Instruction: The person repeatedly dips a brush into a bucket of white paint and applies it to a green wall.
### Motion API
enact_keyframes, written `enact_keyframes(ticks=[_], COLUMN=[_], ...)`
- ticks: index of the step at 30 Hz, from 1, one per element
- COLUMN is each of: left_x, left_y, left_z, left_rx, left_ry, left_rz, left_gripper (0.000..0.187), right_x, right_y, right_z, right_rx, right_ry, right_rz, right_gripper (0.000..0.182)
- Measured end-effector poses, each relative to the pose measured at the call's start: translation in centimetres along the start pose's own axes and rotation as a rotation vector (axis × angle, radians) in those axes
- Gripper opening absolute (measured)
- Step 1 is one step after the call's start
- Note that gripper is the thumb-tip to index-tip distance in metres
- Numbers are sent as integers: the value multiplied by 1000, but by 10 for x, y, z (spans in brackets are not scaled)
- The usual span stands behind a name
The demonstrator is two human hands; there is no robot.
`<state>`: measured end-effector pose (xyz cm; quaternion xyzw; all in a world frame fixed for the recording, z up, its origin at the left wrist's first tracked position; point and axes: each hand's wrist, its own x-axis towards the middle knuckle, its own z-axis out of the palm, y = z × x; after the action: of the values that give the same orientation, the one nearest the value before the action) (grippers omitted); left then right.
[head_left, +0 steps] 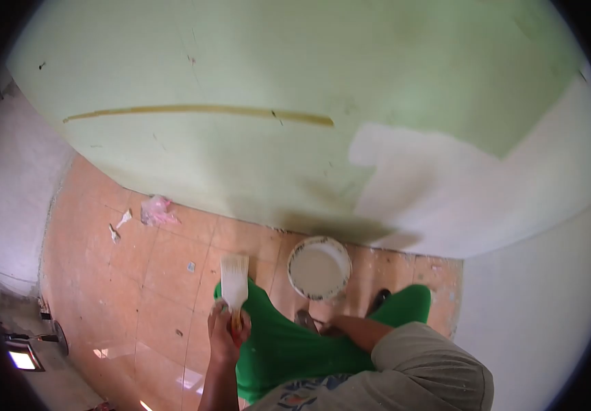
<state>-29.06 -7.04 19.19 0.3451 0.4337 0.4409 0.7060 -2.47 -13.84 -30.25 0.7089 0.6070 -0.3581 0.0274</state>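
Note:
My left hand (225, 333) is closed around the handle of a wide paintbrush (234, 279), whose bristles are coated white and point toward the wall. To the right of the brush, a round bucket (317, 268) of whitish paint stands on the tiled floor near the foot of the wall. My right hand (333, 325) is low, close to my foot and below the bucket; its fingers are too small and dark to make out.
The green wall (240, 61) has a white painted area (432, 185) at the right and a brown streak (199, 109). Pink plastic (158, 211) and white scraps (125, 218) lie on the orange tiles (165, 260). A plain wall (514, 301) borders the right side.

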Motion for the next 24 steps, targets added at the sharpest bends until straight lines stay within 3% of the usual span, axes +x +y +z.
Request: enact_keyframes(ticks=[3, 5, 9, 17, 18, 19, 20, 24], left_x=[44, 61, 100, 98, 90, 80, 71, 30], left_y=[27, 50, 80, 84, 78, 71, 60, 2], left_z=[-9, -16, -4, 7, 5, 2, 0, -8], left_rx=[42, 46, 76, 72, 84, 92, 90, -4], left_ry=[120, 169, 94, -47, -56, -60, -53, -91], left_rz=[-116, -160, -76, 23, 35, 40, 13, -38], left_gripper=[25, 25, 25, 28, 28, 29, 29, 32], right_x=[-24, -16, 7, 41, 32, 60, 22, -99], right_y=[16, -13, -58, -51, -41, -33, -54, -135], right_z=[10, -7, -62, -180, -146, -137, -204, -324], right_rx=[67, 126, 265, 553, 588, 346, 391, 973], right_ry=[-179, -305, -539, -855, -915, -665, -484, 48], right_rz=[40, 84, 177, 294, 318, 54, -19, -102], right_gripper=[32, 32, 31, 33, 34, 35, 36, 34])
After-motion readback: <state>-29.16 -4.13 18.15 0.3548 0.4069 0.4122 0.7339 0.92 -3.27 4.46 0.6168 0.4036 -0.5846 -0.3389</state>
